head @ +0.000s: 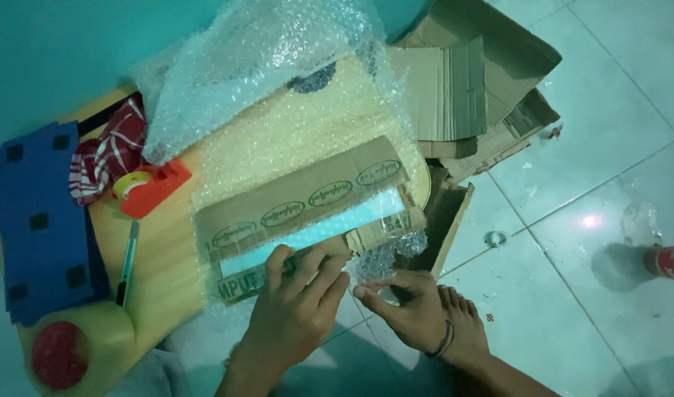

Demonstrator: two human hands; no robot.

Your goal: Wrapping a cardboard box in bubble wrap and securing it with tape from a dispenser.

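Note:
A flat pale item lies wrapped in a cardboard sleeve (pixel 307 195) with printed ovals, on a sheet of bubble wrap (pixel 278 81) spread over a low wooden table (pixel 164 242). My left hand (pixel 296 305) presses down flat on the near edge of the cardboard package. My right hand (pixel 407 305), with a bracelet at the wrist, pinches a bunch of bubble wrap (pixel 384 257) at the package's right end.
An orange tape dispenser (pixel 149 187), a box cutter (pixel 127 261), a big tape roll (pixel 79 345), a red checked cloth (pixel 109 154) and a blue board (pixel 39 220) sit at the left. Flattened cardboard boxes (pixel 469 81) lie on the tiled floor. A bottle (pixel 646 261) lies at right.

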